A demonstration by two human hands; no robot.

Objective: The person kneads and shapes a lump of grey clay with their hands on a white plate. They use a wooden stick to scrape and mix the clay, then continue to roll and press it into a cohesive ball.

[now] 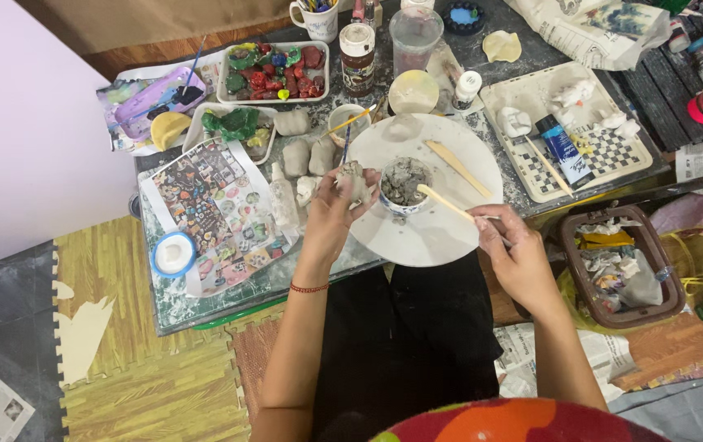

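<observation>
clay lump (pixel 354 182) in left hand (pixel 331 214), right hand (pixel 508 241) — wooden stick (pixel 445 201) into bowl (pixel 404 182)

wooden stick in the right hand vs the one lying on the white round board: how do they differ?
The stick in the right hand, call it held stick, has its tip in the cup of grey clay; the loose stick lies flat on the round board, untouched. The held stick looks thin and rounded; the loose stick looks wider and flatter. Both are pale wood, slanting the same way.
</observation>
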